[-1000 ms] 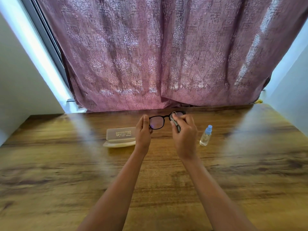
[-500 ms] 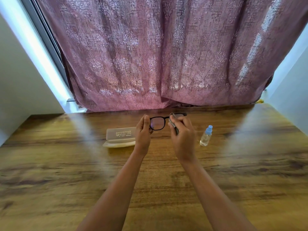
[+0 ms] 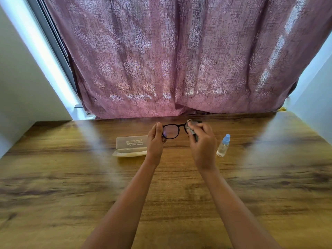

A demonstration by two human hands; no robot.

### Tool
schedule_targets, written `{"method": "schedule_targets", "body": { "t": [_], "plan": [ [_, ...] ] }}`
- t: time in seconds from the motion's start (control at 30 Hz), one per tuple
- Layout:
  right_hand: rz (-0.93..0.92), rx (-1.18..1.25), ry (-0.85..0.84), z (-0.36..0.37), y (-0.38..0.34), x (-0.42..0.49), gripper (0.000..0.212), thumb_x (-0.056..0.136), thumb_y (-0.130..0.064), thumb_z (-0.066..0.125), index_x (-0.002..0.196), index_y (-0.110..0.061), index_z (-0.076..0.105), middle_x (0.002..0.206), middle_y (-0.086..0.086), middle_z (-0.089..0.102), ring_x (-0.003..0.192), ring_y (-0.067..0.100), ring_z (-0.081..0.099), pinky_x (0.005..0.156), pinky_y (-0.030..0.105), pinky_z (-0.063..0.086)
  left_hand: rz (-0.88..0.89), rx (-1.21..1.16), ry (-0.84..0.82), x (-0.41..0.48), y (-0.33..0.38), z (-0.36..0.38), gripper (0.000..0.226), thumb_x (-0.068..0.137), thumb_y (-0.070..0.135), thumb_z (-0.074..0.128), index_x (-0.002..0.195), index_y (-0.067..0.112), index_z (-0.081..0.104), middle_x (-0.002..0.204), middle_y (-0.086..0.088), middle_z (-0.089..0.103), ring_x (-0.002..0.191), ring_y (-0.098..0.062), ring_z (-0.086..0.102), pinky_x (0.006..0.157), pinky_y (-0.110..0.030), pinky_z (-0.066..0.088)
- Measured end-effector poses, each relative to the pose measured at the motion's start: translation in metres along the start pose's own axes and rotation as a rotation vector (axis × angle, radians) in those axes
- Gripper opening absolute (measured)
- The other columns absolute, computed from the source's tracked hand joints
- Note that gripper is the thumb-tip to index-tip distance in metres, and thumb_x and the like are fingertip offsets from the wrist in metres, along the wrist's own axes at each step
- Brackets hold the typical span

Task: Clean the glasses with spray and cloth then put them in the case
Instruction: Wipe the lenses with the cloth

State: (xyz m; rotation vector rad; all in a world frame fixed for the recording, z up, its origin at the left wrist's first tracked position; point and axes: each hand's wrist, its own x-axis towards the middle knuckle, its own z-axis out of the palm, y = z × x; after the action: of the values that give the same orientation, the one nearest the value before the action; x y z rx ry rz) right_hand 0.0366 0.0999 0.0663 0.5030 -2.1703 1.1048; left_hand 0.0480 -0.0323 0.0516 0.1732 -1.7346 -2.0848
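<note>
Black-framed glasses (image 3: pixel 170 131) with rounded lenses are being held up in the air above the brown wood-grain worktop (image 3: pixel 71 186), just to the right of the pale translucent plastic case (image 3: pixel 131 146) and slightly higher in the view.

- Case: it is lying on the worktop with its lid being kept upright and open; printed lettering is showing on the lid, too small to be read.
- Left hand (image 3: pixel 155 141): it is being held just right of the case, overlapping its right end in the view. The near end of the frame is being pinched between thumb and curled fingers. The lens beside this hand is being left uncovered.
- Right hand (image 3: pixel 203 142): it is being held farther right of the case, past the glasses' bridge. A small grey cloth (image 3: pixel 192 131) is being pinched by the curled fingers and pressed around the other lens, which is being hidden by cloth and fingers.
- Small clear spray bottle (image 3: pixel 223 145) with a pale blue cap: it is standing upright on the worktop, well to the right of the case, near the right hand but apart from it.
- Mauve patterned curtain (image 3: pixel 179 60): it is hanging behind the case, beyond the far edge of the worktop.
</note>
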Motion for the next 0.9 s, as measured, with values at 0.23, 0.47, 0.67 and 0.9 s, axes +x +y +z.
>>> {"method": "schedule_targets", "body": {
  "t": [0.23,0.47,0.67,0.9],
  "plan": [
    [0.043,-0.011,0.034,0.001,-0.004,-0.001,0.025,0.078,0.003,0.066,0.104,0.005,0.064,0.083,0.012,0.06,0.074,0.008,0.049,0.075,0.004,0.037,0.025,0.0,0.008,0.004,0.0,0.001,0.037,0.101,0.021,0.031,0.066,0.015,0.043,0.062,0.0,0.039,0.044,0.002,0.035,0.045,-0.011,0.03],
    [0.093,0.001,0.057,-0.009,0.008,0.003,0.026,0.078,0.003,0.066,0.104,0.004,0.065,0.086,0.011,0.061,0.076,0.01,0.052,0.072,0.014,0.045,0.043,0.0,-0.011,0.003,-0.006,-0.006,0.038,0.1,0.024,0.033,0.064,0.017,0.045,0.059,0.003,0.043,0.044,0.001,0.035,0.045,-0.011,0.03],
    [-0.009,-0.019,-0.027,0.001,-0.006,-0.01,0.031,0.077,0.008,0.066,0.108,0.006,0.063,0.082,0.01,0.059,0.074,0.011,0.052,0.076,0.005,0.037,0.036,0.027,-0.006,0.002,-0.007,-0.002,0.038,0.1,0.025,0.034,0.064,0.019,0.046,0.059,0.002,0.04,0.046,0.002,0.036,0.046,-0.014,0.031],
    [0.101,0.0,0.064,-0.01,0.001,0.002,0.026,0.081,0.003,0.064,0.107,0.005,0.064,0.085,0.009,0.06,0.074,0.011,0.053,0.07,0.013,0.041,0.022,-0.003,0.012,0.0,0.0,-0.006,0.035,0.099,0.023,0.034,0.066,0.018,0.044,0.057,0.006,0.042,0.047,0.0,0.034,0.047,-0.016,0.029]
  ]
}}
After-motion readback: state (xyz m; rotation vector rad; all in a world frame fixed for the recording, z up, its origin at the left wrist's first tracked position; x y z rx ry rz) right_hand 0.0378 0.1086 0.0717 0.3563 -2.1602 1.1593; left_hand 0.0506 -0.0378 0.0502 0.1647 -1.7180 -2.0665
